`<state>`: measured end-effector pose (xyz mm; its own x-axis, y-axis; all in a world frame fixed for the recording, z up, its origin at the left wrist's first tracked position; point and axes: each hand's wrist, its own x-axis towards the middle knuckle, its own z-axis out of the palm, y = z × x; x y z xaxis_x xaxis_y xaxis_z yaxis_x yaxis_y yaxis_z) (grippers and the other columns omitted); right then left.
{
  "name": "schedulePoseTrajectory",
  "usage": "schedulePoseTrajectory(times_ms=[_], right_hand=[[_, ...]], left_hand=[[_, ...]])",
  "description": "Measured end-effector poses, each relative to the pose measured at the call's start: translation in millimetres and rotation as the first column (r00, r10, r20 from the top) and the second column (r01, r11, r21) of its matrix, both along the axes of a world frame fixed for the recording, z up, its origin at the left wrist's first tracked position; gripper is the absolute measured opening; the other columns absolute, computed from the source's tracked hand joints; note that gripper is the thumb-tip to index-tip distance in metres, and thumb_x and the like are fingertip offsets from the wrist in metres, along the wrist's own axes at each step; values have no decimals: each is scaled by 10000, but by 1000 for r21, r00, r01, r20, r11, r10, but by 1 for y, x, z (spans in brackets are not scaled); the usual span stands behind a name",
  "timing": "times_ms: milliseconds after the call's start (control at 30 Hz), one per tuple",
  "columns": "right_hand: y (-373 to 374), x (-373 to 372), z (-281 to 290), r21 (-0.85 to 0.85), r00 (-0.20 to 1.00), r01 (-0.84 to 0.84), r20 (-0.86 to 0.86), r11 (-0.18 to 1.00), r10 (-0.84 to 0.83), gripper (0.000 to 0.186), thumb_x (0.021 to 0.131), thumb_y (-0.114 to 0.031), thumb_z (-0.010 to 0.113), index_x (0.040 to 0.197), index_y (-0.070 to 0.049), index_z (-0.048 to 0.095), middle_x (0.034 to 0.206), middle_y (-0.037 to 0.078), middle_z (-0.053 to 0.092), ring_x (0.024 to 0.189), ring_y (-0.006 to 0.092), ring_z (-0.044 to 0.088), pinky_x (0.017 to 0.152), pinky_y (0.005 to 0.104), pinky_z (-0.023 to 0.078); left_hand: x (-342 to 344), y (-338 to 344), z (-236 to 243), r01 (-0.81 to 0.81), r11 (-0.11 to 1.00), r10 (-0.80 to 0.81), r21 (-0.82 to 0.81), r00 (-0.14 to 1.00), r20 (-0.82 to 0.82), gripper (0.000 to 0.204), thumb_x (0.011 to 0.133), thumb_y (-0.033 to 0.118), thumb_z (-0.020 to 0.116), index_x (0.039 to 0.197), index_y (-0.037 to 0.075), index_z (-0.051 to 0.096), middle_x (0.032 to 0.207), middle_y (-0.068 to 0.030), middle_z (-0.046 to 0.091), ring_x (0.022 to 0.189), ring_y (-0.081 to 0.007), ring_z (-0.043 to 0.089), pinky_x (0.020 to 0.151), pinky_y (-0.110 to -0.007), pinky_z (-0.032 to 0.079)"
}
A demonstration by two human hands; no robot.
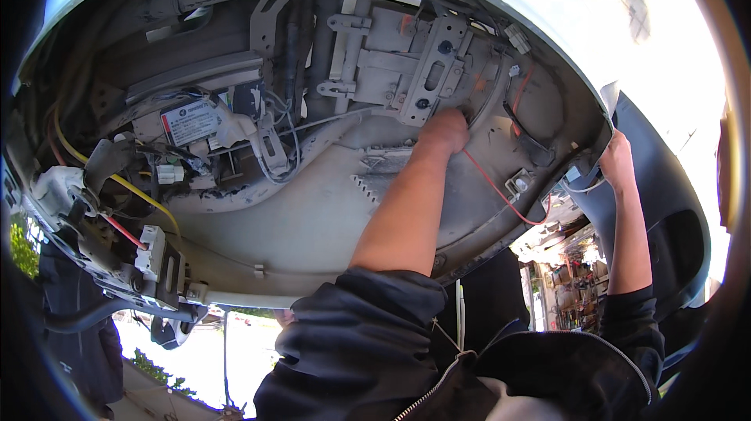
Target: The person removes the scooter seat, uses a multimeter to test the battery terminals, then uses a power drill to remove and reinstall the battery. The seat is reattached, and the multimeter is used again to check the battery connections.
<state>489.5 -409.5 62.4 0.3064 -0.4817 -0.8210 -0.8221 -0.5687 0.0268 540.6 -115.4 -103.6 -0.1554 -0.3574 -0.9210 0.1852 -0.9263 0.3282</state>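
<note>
My left hand reaches into a dusty vehicle cavity, just below a grey metal bracket with dark bolts. Its back faces me and it looks closed; its fingertips are hidden. From beside that hand a thin red wire loops down to the right. My right hand is raised at the far right, closed round the edge of the pale body panel, with some fingers hidden behind it. Between the hands hang a black bracket piece and a small light-coloured connector.
At the left sit a labelled box, tangled grey cables, a yellow cable and a white connector block. Hinges flank the bracket. A dark trim panel stands behind my right arm; a person's dark clothing shows lower left.
</note>
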Motion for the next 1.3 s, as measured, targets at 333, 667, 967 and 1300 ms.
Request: schedulePoseTrajectory(times_ms=[333, 667, 967, 1300], right_hand=[[7, -11, -3, -5, 997, -45, 64, 999, 45, 252, 919, -147, 598, 1090, 26, 663, 866, 143, 710, 805, 145, 640, 761, 307, 499], [-5, -22, -5, 92, 993, 12, 117, 996, -23, 338, 898, -127, 587, 1141, 106, 615, 981, 190, 716, 918, 202, 662, 830, 311, 497], [-7, -28, -8, 91, 988, 53, 137, 994, -65, 343, 909, -172, 591, 1104, 107, 629, 952, 149, 711, 904, 162, 636, 814, 298, 492], [4, -18, -5, 55, 992, 63, 105, 997, -69, 270, 861, -41, 583, 1110, 28, 661, 945, 112, 722, 913, 127, 629, 833, 289, 484]], left_hand=[[-5, 6, 0, 10, 1000, -10, 6, 1000, -9, 271, 852, 131, 576, 1070, 50, 715, 1176, -177, 666, 1116, -332, 632, 938, -413, 507], [-4, 7, 2, -14, 1000, 15, 27, 999, -30, 274, 856, 139, 578, 1079, 52, 711, 1173, -175, 668, 1104, -325, 640, 943, -412, 506], [-4, 13, 7, -79, 997, 79, -3, 997, -3, 267, 880, 186, 580, 1082, 51, 691, 1160, -180, 669, 1096, -344, 635, 936, -421, 510], [-3, 8, 11, 19, 1000, -19, 20, 1000, 23, 287, 912, 223, 540, 1108, 58, 669, 1109, -189, 677, 1070, -349, 634, 918, -437, 506]])
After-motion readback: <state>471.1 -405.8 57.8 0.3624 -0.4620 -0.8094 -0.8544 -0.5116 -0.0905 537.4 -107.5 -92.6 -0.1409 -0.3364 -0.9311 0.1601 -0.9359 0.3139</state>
